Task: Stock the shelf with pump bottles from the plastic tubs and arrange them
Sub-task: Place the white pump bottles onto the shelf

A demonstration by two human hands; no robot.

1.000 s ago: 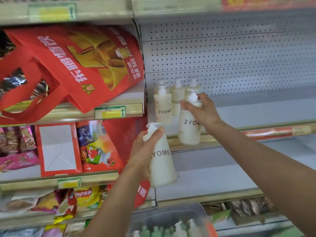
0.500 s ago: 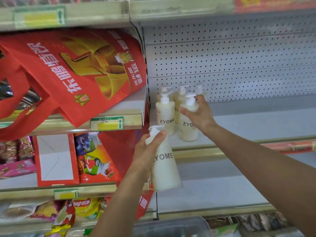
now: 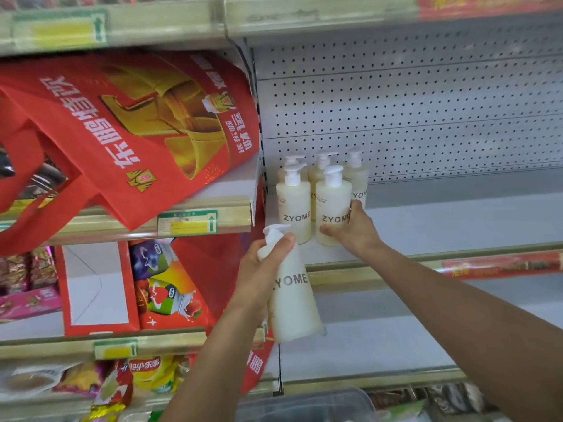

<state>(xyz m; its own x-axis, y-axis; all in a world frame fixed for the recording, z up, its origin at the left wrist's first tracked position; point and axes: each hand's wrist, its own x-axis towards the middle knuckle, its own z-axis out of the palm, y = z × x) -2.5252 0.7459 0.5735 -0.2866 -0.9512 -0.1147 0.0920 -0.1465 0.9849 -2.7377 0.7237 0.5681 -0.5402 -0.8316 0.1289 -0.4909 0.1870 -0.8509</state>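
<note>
Several cream ZYOME pump bottles stand clustered at the left end of the grey shelf (image 3: 441, 220). My right hand (image 3: 353, 229) grips the lower body of the front right bottle (image 3: 332, 205), which stands on the shelf beside the front left bottle (image 3: 293, 205). Below the shelf lip, my left hand (image 3: 262, 269) holds another pump bottle (image 3: 294, 303) upright in the air, thumb near its pump. The rear bottles (image 3: 358, 178) are partly hidden.
A red printed bag (image 3: 128, 132) lies on the neighbouring shelf to the left. Red cartons (image 3: 164, 284) and snack packets (image 3: 143, 373) fill the lower left shelves. A clear plastic tub (image 3: 307, 406) sits at the bottom. A perforated back panel (image 3: 426, 111) lines the bay.
My right hand has set its bottle down on the shelf next to the front left one and slid lower on its body. The left hand keeps its bottle at about the same spot.
</note>
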